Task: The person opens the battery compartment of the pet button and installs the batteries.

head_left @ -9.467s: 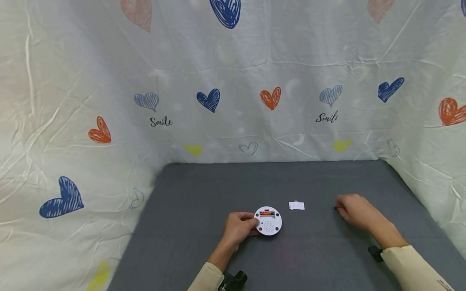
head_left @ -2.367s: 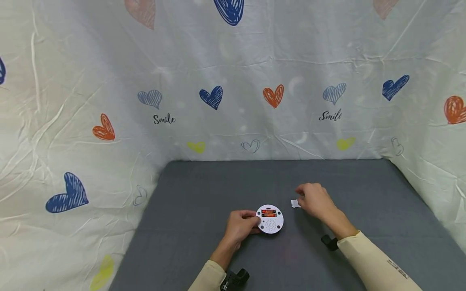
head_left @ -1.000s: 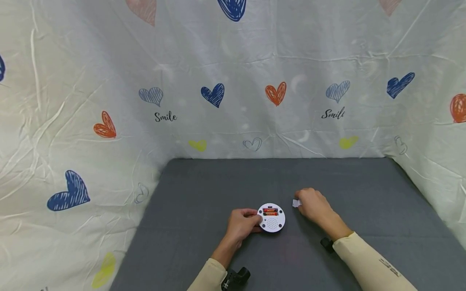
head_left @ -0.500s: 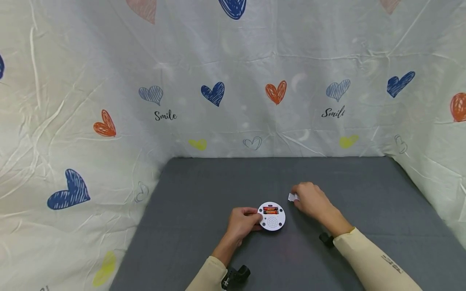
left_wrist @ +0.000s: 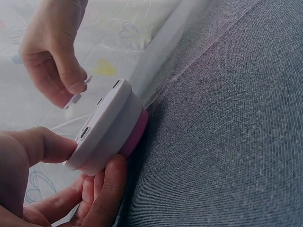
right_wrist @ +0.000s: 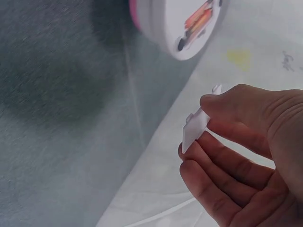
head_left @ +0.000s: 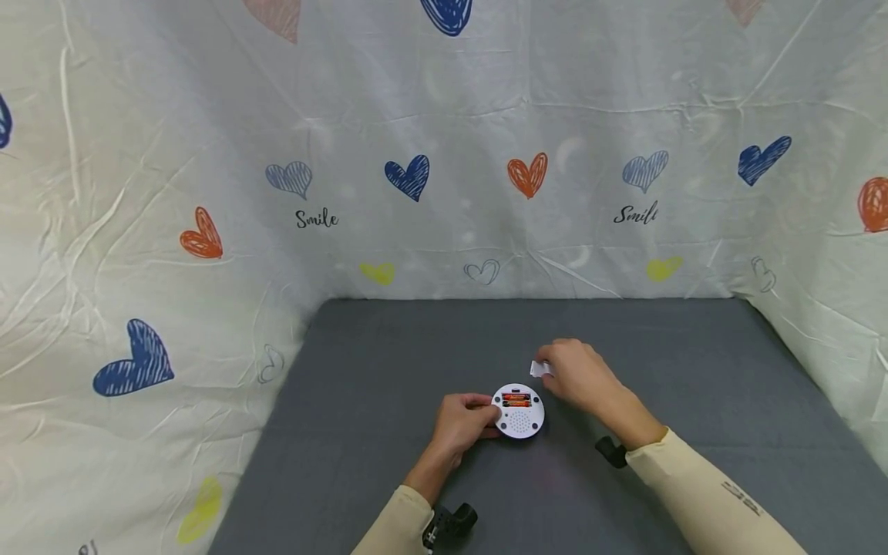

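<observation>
A round white device [head_left: 519,422] with a pink part beneath lies on the table, its perforated face up. Two orange-red batteries [head_left: 516,400] sit side by side in its uncovered compartment. My left hand [head_left: 459,428] grips the device's left edge, thumb on top and fingers below. Just beyond the device's upper right, my right hand [head_left: 579,375] pinches a small white battery cover [head_left: 539,369] between thumb and fingers. In the right wrist view the cover [right_wrist: 196,126] is tilted, with small tabs on its edges, and stays apart from the device.
A dark grey cloth [head_left: 388,347] covers the table. Behind and at the sides hangs a white curtain [head_left: 458,223] printed with hearts and lettering. A black wrist camera [head_left: 451,526] is strapped to my left wrist, another [head_left: 611,452] to my right.
A second battery now lies in the compartment. My right hand has picked up the cover from the table and moved it left toward the device. The left hand keeps its grip.
</observation>
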Motion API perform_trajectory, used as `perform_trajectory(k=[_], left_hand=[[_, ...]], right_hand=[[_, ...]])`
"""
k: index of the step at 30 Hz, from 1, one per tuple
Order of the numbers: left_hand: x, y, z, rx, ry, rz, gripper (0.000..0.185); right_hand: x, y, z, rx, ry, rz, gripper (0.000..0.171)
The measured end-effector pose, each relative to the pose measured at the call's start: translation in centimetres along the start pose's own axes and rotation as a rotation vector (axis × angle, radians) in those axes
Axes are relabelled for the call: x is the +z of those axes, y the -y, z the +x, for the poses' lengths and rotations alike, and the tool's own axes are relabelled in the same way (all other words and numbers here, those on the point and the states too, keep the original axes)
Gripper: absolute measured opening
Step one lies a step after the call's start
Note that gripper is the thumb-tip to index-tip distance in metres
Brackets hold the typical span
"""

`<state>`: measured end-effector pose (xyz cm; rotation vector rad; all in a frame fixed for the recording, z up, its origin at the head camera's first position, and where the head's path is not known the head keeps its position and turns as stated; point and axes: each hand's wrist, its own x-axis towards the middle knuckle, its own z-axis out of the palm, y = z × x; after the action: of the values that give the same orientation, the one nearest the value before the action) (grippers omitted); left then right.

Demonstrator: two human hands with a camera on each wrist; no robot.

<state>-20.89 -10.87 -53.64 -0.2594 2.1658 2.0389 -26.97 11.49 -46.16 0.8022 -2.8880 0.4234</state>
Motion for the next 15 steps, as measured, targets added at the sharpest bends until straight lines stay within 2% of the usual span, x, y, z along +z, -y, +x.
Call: perform_trajectory(k=[6, 15], left_hand=[[-0.2, 0.0, -0.1, 0.029, 0.024, 0.006, 0.029], [-0.2, 0.0, -0.2, 0.027, 0.023, 0.013, 0.028]], right_hand=[[0.0, 1.1, 0.1, -0.044, -0.006, 0.040, 0.018], [1.1, 2.3, 0.0, -0.095, 0.035, 0.067, 0.020]])
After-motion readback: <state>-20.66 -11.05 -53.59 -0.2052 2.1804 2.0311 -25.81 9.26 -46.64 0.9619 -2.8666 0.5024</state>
